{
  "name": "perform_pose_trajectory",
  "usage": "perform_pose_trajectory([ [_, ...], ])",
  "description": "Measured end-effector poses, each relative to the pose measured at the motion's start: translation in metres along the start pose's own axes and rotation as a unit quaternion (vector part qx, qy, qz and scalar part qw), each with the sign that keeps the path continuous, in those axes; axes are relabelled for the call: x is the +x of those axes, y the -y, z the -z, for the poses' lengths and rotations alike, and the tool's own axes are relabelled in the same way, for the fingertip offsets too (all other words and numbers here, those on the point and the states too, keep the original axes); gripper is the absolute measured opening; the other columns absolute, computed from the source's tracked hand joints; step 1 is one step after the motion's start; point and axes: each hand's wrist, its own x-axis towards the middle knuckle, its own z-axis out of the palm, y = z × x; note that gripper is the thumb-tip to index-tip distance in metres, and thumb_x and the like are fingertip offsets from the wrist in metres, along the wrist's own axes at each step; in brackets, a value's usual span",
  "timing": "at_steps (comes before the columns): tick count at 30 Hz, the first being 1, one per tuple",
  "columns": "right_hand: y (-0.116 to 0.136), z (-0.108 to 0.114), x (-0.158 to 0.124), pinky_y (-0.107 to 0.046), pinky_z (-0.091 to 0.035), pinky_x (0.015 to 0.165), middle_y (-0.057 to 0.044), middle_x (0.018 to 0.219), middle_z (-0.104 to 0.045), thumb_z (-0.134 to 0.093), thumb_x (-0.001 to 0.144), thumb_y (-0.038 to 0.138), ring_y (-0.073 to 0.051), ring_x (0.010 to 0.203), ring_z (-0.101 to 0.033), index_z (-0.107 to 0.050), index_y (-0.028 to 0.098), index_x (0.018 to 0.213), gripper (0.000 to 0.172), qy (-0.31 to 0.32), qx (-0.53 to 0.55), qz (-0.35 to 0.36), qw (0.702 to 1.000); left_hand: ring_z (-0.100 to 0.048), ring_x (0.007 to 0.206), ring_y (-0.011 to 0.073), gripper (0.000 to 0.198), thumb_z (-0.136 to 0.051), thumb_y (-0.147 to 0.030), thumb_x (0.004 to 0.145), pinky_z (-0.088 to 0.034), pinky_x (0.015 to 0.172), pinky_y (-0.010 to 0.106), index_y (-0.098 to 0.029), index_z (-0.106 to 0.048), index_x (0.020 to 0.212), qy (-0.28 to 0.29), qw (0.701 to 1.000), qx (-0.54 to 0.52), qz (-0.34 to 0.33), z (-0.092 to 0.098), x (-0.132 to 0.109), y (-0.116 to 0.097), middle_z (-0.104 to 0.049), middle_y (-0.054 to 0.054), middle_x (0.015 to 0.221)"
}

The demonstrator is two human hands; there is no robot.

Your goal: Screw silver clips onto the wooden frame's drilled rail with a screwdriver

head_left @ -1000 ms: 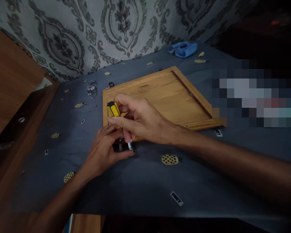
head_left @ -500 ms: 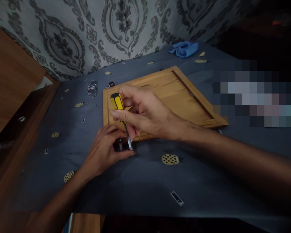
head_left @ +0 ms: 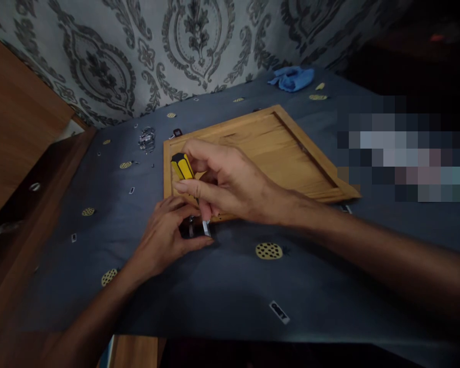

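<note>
A framed wooden cabinet door [head_left: 253,158] lies flat on the dark blue cloth. My right hand [head_left: 230,179] is closed round the yellow-and-black handle of a screwdriver [head_left: 182,166], tilted with its tip downward. The tip is hidden behind my fingers. At the near left corner of the door, my left hand [head_left: 168,235] curves its thumb and fingers around a small silvery metal hinge [head_left: 206,228]. The hinge sits against the door's edge, right below the screwdriver. Part of it is covered by my fingers.
A small pile of metal hardware [head_left: 147,138] lies left of the door, with a few loose screws [head_left: 152,165] nearby. Beside the door's far left corner is a dark clip-like piece [head_left: 177,132]. A blue cloth [head_left: 292,78] is crumpled at the back. Wooden furniture [head_left: 19,97] stands at left.
The screwdriver handle has tipped slightly to the left and lower, and my right hand has shifted a little with it. My left hand stays in place at the hinge.
</note>
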Motion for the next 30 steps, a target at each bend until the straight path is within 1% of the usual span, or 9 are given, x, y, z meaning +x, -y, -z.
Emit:
perform_pose_trajectory([
  [3, 0.001, 0.001, 0.0, -0.016, -0.037, 0.046, 0.007, 0.072, -0.047, -0.06, 0.099, 0.023, -0.005, 0.058, -0.052, -0.037, 0.022, 0.085, 0.027, 0.005, -0.013, 0.013, 1.0, -0.067, 0.108, 0.0317, 0.028, -0.091, -0.036, 0.075, -0.054, 0.096, 0.049, -0.027, -0.076, 0.097, -0.012, 1.0, 0.004, -0.005, -0.001, 0.0, 0.0, -0.074, 0.003, 0.108],
  [7, -0.003, 0.001, 0.0, -0.017, -0.035, 0.043, 0.008, 0.072, -0.046, -0.06, 0.099, 0.025, -0.004, 0.05, -0.052, -0.034, 0.023, 0.085, 0.03, 0.022, 0.011, 0.014, 1.0, -0.066, 0.112, 0.0333, 0.031, -0.091, -0.036, 0.075, -0.053, 0.099, 0.053, -0.027, -0.075, 0.099, -0.015, 1.0, 0.01, -0.005, -0.002, -0.001, 0.001, -0.073, 0.005, 0.113],
  [10, -0.007, -0.001, 0.0, -0.018, -0.039, 0.044, 0.009, 0.07, -0.049, -0.057, 0.1, 0.025, -0.005, 0.048, -0.056, -0.035, 0.023, 0.086, 0.026, 0.056, 0.036, 0.014, 0.998, -0.066, 0.112, 0.0331, 0.03, -0.091, -0.039, 0.074, -0.053, 0.102, 0.054, -0.027, -0.075, 0.096, -0.021, 1.0, 0.011, -0.005, -0.002, -0.001, 0.003, -0.073, 0.005, 0.116],
  [12, -0.009, -0.002, -0.001, -0.019, -0.041, 0.046, 0.009, 0.069, -0.051, -0.057, 0.1, 0.025, -0.006, 0.049, -0.055, -0.037, 0.023, 0.087, 0.025, 0.066, 0.036, 0.015, 0.997, -0.066, 0.111, 0.0329, 0.03, -0.092, -0.039, 0.074, -0.053, 0.102, 0.054, -0.027, -0.075, 0.095, -0.026, 1.0, 0.013, -0.005, -0.002, -0.001, 0.003, -0.072, 0.005, 0.116],
  [15, -0.004, 0.0, 0.0, -0.018, -0.039, 0.046, 0.009, 0.068, -0.046, -0.059, 0.1, 0.026, -0.005, 0.05, -0.052, -0.036, 0.023, 0.086, 0.027, 0.039, 0.018, 0.024, 0.999, -0.067, 0.11, 0.0326, 0.028, -0.092, -0.038, 0.074, -0.054, 0.1, 0.051, -0.027, -0.075, 0.093, -0.027, 1.0, 0.01, -0.007, -0.002, -0.001, 0.003, -0.073, 0.004, 0.11],
  [18, 0.005, 0.005, 0.002, -0.017, -0.037, 0.047, 0.009, 0.072, -0.042, -0.058, 0.1, 0.025, -0.003, 0.05, -0.05, -0.035, 0.022, 0.087, 0.026, 0.016, -0.005, 0.026, 1.0, -0.067, 0.111, 0.0318, 0.031, -0.091, -0.037, 0.075, -0.052, 0.101, 0.051, -0.026, -0.074, 0.098, -0.015, 1.0, 0.003, -0.009, -0.002, -0.001, 0.003, -0.074, 0.004, 0.11],
  [22, 0.009, 0.011, 0.003, -0.016, -0.035, 0.049, 0.009, 0.074, -0.043, -0.057, 0.101, 0.026, -0.002, 0.051, -0.049, -0.035, 0.022, 0.089, 0.025, 0.029, -0.028, 0.021, 0.999, -0.067, 0.112, 0.0316, 0.033, -0.091, -0.036, 0.075, -0.05, 0.103, 0.052, -0.025, -0.073, 0.101, -0.004, 1.0, 0.002, -0.005, -0.001, 0.0, 0.003, -0.074, 0.005, 0.111],
  [27, 0.001, 0.007, 0.001, -0.018, -0.034, 0.048, 0.008, 0.072, -0.046, -0.058, 0.1, 0.025, -0.004, 0.052, -0.049, -0.035, 0.022, 0.085, 0.028, 0.031, -0.047, 0.023, 0.998, -0.067, 0.113, 0.0319, 0.029, -0.09, -0.036, 0.077, -0.051, 0.098, 0.05, -0.025, -0.073, 0.098, 0.0, 1.0, 0.002, -0.011, 0.0, 0.0, 0.001, -0.075, 0.005, 0.112],
  [30, 0.0, 0.006, 0.001, -0.018, -0.034, 0.047, 0.008, 0.072, -0.048, -0.058, 0.1, 0.026, -0.004, 0.051, -0.048, -0.035, 0.022, 0.085, 0.027, 0.033, -0.048, 0.019, 0.998, -0.067, 0.114, 0.0322, 0.029, -0.09, -0.036, 0.077, -0.051, 0.099, 0.049, -0.026, -0.075, 0.099, -0.002, 1.0, 0.007, -0.01, 0.0, 0.0, 0.001, -0.075, 0.005, 0.114],
])
